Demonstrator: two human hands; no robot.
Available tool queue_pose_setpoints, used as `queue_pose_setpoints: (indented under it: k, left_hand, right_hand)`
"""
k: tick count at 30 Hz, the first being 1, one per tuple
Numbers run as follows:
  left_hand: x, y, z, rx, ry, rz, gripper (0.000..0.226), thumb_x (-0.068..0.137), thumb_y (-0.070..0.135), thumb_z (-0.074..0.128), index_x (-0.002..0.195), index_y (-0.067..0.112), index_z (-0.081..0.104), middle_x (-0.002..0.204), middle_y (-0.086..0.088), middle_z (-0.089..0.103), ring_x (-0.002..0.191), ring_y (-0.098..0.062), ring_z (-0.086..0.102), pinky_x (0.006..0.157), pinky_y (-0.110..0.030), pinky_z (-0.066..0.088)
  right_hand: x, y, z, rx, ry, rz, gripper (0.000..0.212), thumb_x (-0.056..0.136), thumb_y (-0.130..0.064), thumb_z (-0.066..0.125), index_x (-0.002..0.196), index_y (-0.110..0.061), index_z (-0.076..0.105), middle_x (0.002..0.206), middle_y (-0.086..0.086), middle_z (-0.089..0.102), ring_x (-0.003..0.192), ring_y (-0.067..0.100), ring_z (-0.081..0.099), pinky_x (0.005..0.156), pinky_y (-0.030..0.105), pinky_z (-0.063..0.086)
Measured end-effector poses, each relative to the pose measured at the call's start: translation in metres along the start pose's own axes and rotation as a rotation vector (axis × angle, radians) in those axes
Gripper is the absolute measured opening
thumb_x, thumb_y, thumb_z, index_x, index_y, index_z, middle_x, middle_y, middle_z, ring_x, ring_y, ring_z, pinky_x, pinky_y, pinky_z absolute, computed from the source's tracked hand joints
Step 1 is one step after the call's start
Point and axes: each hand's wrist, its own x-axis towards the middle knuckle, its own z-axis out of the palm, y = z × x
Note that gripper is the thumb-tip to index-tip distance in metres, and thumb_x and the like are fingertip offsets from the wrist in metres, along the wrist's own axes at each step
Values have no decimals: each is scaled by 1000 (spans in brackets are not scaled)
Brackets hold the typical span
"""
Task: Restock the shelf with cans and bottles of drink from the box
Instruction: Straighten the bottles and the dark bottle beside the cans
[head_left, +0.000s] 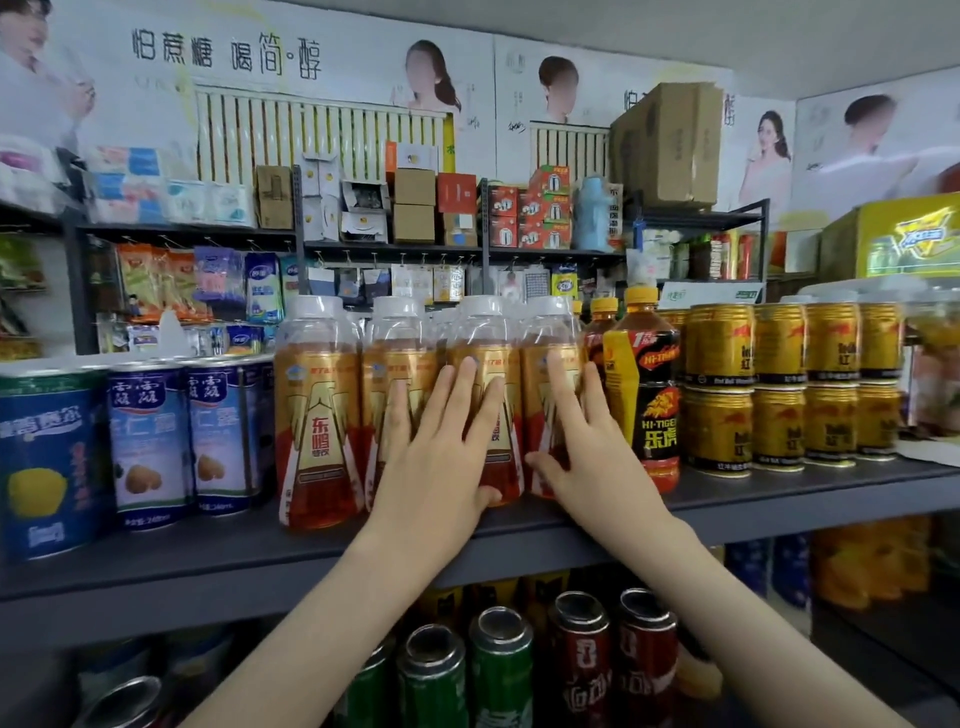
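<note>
Four clear bottles (318, 415) stand in a row along the front edge of the dark grey shelf (208, 561), about mid-length. They have white caps, amber-red drink inside, and gold-and-red labels with a tapered white panel. More of the same show behind them.

Left hand (441, 441): flat, fingers straight and spread, pressed on the fronts of the second and third bottles from the left. Its thumb is down by the third bottle's base. Nothing is gripped.

Right hand (587, 447): also flat, fingers straight and pointing up across the fourth bottle's label. Its thumb is low at that bottle's foot. It touches only, not wrapped round.

Neighbours on the same shelf:
- Blue-and-white cans (150, 441) on the left.
- A black-and-yellow Hi-Tiger bottle (649, 395) touching the fourth bottle's right side.
- Gold cans (779, 384) stacked two high toward the right end.

Green and red cans (498, 660) sit on the level below, under the forearms.
</note>
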Motion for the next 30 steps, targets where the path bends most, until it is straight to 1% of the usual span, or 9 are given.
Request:
queue_pose_setpoints:
  k: [3, 6, 10, 13, 16, 21, 23, 27, 30]
  left_hand:
    - [-1, 9, -3, -18, 61, 1, 100, 60, 39, 85, 145, 14, 38, 152, -21, 31, 140, -39, 30, 109, -62, 16]
    - [0, 37, -3, -120, 118, 33, 85, 72, 30, 79, 146, 18, 39, 152, -20, 31, 140, -38, 30, 111, -58, 21]
    - [12, 85, 5, -225, 151, 20, 77, 74, 15, 79, 142, 12, 45, 148, -22, 37, 134, -38, 41, 109, -50, 34]
    - [24, 118, 14, -259, 194, -16, 71, 77, 3, 75, 141, 13, 47, 145, -22, 41, 130, -37, 45, 106, -46, 39]
    - [40, 149, 20, -231, 235, -102, 71, 78, -1, 72, 141, 16, 46, 144, -22, 42, 128, -37, 47, 103, -41, 35]
    - [64, 213, 34, -322, 289, -178, 55, 84, 9, 68, 136, 12, 51, 129, -19, 52, 110, -33, 55, 82, -44, 56]
    - [71, 240, 39, -368, 213, -217, 63, 86, 18, 69, 143, 17, 43, 132, -18, 49, 113, -32, 53, 81, -38, 57]
    - [92, 271, 47, -412, 6, -389, 86, 95, 38, 54, 148, 40, -14, 151, -18, 21, 134, -34, 32, 103, -37, 39]
    - [105, 280, 54, -416, -82, -430, 93, 96, 38, 52, 137, 45, -31, 144, -20, 35, 123, -32, 48, 96, -34, 43]
  right_hand:
    - [-6, 14, -16, -73, 76, -92, 86, 91, -27, 61, 151, -38, 1, 160, 1, -2, 147, 21, 4, 113, 31, 16]
    - [-10, 42, -35, -213, 252, -49, 88, 86, -22, 67, 153, -27, 10, 158, 12, 8, 142, 29, 9, 113, 39, 14]
    - [-12, 68, -45, 46, 32, 98, 101, 89, -27, 62, 145, -42, -21, 156, 14, 17, 133, 33, 39, 101, 43, 40]
    - [-13, 77, -44, 49, 36, -4, 98, 91, -31, 58, 142, -46, -24, 153, 13, 27, 117, 29, 56, 85, 38, 51]
    - [-18, 99, -53, 41, 82, -131, 88, 92, -30, 56, 149, -39, -10, 153, 7, 29, 129, 25, 44, 96, 34, 46]
    - [-34, 173, -94, -72, 284, -195, 72, 88, -17, 63, 149, -16, 26, 145, 10, 39, 131, 21, 31, 106, 29, 24]
    - [-36, 203, -107, -100, 336, -116, 73, 86, -14, 66, 148, -13, 28, 141, 14, 41, 127, 26, 34, 105, 34, 28]
    - [-40, 234, -117, -65, 153, -23, 82, 88, -20, 64, 152, -20, 14, 139, 11, 42, 123, 27, 40, 100, 36, 38]
    - [-40, 234, -114, -33, 83, -3, 89, 91, -25, 60, 152, -30, -6, 151, 12, 27, 131, 31, 35, 102, 38, 38]
